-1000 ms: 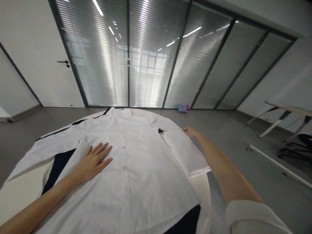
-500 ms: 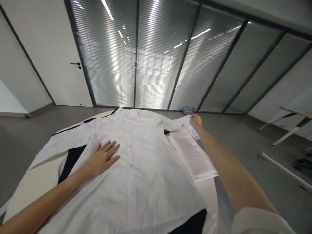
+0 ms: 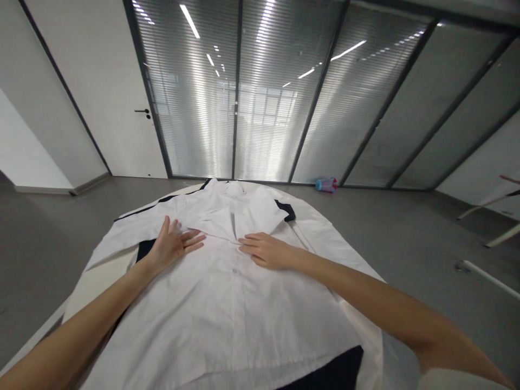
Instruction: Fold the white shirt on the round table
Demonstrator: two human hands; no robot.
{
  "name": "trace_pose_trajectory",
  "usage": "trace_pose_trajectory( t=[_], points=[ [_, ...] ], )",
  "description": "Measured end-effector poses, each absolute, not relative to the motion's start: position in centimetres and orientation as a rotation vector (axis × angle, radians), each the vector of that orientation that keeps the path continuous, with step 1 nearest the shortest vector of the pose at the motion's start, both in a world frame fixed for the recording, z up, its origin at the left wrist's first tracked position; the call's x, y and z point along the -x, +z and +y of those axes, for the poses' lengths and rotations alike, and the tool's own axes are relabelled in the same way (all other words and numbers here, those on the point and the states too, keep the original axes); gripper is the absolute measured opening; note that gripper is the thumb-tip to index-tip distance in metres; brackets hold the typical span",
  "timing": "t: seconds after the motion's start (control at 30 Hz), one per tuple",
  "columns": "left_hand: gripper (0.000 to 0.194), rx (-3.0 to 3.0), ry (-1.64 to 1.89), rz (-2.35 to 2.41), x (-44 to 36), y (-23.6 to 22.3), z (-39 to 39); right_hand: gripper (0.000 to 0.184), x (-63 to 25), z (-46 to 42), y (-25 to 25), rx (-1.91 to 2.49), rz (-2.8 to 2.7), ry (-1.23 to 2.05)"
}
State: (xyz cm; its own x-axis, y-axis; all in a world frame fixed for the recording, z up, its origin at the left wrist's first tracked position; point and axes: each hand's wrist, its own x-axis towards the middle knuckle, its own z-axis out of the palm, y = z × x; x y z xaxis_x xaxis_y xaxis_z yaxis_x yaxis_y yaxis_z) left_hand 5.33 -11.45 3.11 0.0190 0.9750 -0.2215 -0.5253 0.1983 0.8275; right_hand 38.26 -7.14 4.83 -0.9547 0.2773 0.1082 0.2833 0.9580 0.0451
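A white button-up shirt (image 3: 227, 319) lies front side up on a pale round table (image 3: 97, 290). Its left-hand sleeve (image 3: 134, 238) stretches out to the side, while the other sleeve (image 3: 219, 222) is folded across the chest. My left hand (image 3: 174, 246) is open at the chest, fingers apart near the folded sleeve's end. Flat on the shirt by the button line rests my right hand (image 3: 266, 250), its fingers stretched out over the edge of the folded sleeve. Dark navy cloth (image 3: 325, 374) shows from beneath the shirt.
More white folded cloth (image 3: 329, 233) lies on the table's right side. A blue and red patterned object (image 3: 326, 185) is on the floor by the glass partition (image 3: 268, 97). Furniture legs (image 3: 504, 233) stand to the right, and a door (image 3: 101, 97) is at the left.
My right hand has brought the right-hand sleeve inward across the chest and let it go, now lying flat. My left hand has lifted slightly and turned, with fingers spread.
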Motion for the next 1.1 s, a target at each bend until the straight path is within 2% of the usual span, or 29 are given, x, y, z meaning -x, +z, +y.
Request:
trace_pose_trajectory(
  t=[0.13, 0.23, 0.4, 0.47, 0.57, 0.63, 0.7, 0.83, 0.97, 1.1],
  points=[
    [0.078, -0.770, 1.229, 1.005, -5.1, 2.3, -10.9, 0.027, -38.4, -9.0, 5.0, 0.434, -2.885, -0.084],
    [0.074, -0.948, 1.161, 1.207, -4.7, 2.3, -9.6, 0.025, -38.0, -10.8, 5.2, 0.275, -2.919, -0.016],
    [0.032, -1.815, 1.010, 1.967, -4.3, 4.2, -5.0, 0.022, -36.8, -12.3, 4.9, 0.224, -2.945, 0.004],
    [0.039, -2.155, 0.874, 1.958, -5.2, 5.0, -3.0, 0.022, -36.5, -12.5, 4.9, 0.266, -2.938, 0.017],
    [0.070, -2.333, 0.473, 1.829, -7.4, 5.5, -0.7, 0.024, -36.3, -12.8, 4.8, 0.328, -2.921, 0.049],
    [0.081, -2.315, 0.270, 1.797, -8.8, 5.6, 0.4, 0.024, -36.3, -13.0, 4.7, 0.348, -2.904, 0.071],
    [0.077, -2.286, 0.199, 1.809, -9.4, 5.7, 1.1, 0.024, -36.5, -13.1, 4.4, 0.355, -2.883, 0.100],
    [0.050, -2.211, 0.171, 1.923, -8.0, 6.8, 1.2, 0.024, -36.7, -13.2, 3.8, 0.412, -2.824, 0.187],
    [0.046, -2.091, 0.221, 1.995, -5.3, 9.4, -0.3, 0.030, -35.1, -12.8, 3.5, 0.444, -2.769, 0.263],
    [0.052, -1.655, 0.700, 1.552, -4.5, 12.6, -3.3, 0.044, -32.0, -10.6, 3.5, 0.488, -2.808, 0.296]
  ],
)
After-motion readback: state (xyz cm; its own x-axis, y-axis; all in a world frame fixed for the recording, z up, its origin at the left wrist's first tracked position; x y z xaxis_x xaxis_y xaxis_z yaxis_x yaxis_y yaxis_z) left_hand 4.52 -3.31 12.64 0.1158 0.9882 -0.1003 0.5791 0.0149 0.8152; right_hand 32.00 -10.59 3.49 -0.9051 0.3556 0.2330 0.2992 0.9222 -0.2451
